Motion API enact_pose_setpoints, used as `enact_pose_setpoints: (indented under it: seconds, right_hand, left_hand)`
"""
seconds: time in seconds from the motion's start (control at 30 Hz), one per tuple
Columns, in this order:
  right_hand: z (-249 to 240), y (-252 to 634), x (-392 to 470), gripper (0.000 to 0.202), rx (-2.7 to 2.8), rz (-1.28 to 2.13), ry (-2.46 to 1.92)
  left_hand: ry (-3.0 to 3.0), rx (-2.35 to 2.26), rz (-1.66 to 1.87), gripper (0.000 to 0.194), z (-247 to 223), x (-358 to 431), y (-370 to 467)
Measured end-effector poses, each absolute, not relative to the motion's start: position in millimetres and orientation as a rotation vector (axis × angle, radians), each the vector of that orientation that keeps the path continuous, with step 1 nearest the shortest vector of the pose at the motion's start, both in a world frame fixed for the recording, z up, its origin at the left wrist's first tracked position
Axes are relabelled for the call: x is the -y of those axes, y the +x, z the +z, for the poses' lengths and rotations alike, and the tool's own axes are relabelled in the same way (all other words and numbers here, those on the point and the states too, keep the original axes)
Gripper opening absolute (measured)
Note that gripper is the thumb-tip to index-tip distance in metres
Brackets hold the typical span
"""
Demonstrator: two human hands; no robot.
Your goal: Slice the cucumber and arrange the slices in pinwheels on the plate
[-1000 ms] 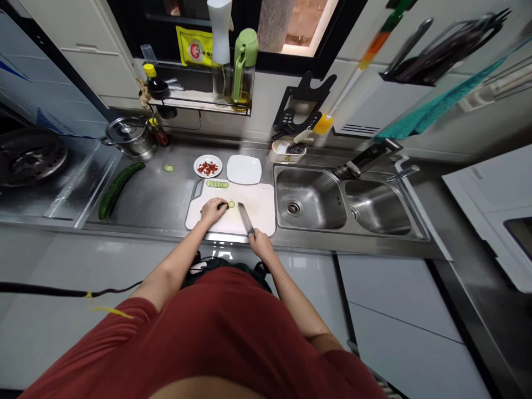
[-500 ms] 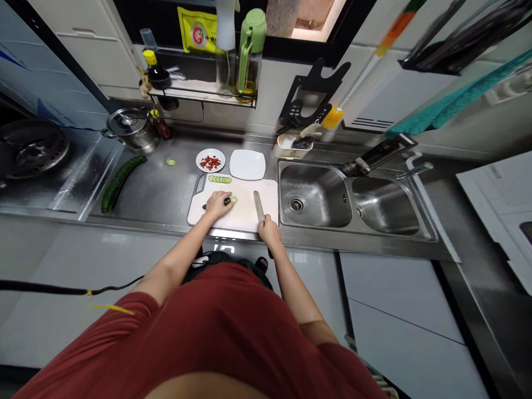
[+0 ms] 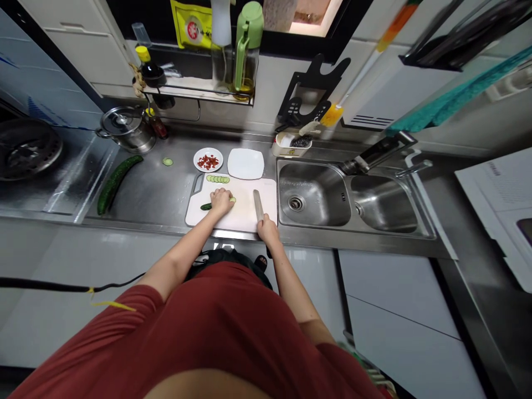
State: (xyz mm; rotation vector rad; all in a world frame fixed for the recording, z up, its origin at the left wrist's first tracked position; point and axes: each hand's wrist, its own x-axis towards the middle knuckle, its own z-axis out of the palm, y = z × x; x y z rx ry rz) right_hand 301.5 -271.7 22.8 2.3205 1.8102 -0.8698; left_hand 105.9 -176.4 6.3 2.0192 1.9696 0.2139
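Note:
On the white cutting board (image 3: 245, 220), my left hand (image 3: 222, 201) is closed over a short dark green cucumber piece (image 3: 205, 206), whose rear end pokes out to the left. A pale cut face or slice shows by my fingertips at the right; I cannot tell whether it is loose. My right hand (image 3: 268, 230) grips the handle of a kitchen knife (image 3: 258, 205). Its blade points away from me, resting on or just over the board, apart from the cucumber. A row of cucumber slices (image 3: 218, 179) lies along the board's far edge.
Behind the board stand a plate of chopped red pieces (image 3: 208, 161) and a white square plate (image 3: 245, 164). A whole cucumber (image 3: 118, 185), a cucumber end (image 3: 167, 162) and a lidded pot (image 3: 128, 130) are to the left. A double sink (image 3: 315, 194) borders the board's right side.
My left hand has slid right along the cucumber toward its cut end, baring more of the rear end. The knife stays in about the same place on the board. The view shifts slightly.

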Motion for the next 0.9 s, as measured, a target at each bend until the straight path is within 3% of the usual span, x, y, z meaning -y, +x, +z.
enact_pose_setpoints:
  seconds: [0.2,0.47,0.9]
  right_hand:
    - [21.8,302.4,272.6,0.032,-1.800,-0.888,2.329]
    - [22.6,301.2,273.5,0.032,-1.793,-0.881,2.327]
    - [22.9,299.1,273.7,0.031,-1.768,-0.892,2.328]
  left_hand:
    - [1.934,-1.929,0.282,0.006,9.0,170.7,109.2]
    - [1.676,-2.074,0.487,0.010,2.2,132.7,100.0]
    - [1.855,-2.114,0.456,0.014,-2.2,98.8,95.6]
